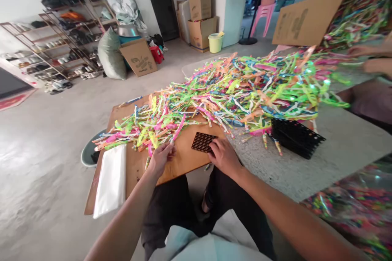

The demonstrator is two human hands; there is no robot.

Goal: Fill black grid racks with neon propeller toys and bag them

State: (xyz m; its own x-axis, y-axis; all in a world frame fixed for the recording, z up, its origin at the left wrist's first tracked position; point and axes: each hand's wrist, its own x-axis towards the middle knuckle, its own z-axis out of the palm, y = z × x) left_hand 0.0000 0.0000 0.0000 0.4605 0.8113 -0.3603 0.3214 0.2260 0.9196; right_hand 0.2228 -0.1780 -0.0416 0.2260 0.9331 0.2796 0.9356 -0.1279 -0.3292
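My left hand [161,157] is closed on the lower end of a pink strip [179,128], at the near edge of a heap of colourful strips [232,85]. To its right, my right hand [223,155] grips the right side of a small black grid tray [202,141], which lies on the brown wooden board [183,158]. The tray's right end is hidden under my fingers. Left of my left hand, a stack of clear white plastic bags [110,179] rests on the board.
Black trays [295,137] stand right of the board. Another person's hands [375,59] are at the right edge, beside more strips. A dark basin [92,150] sits on the floor at left. Clear bags of colourful pieces [355,208] lie at lower right.
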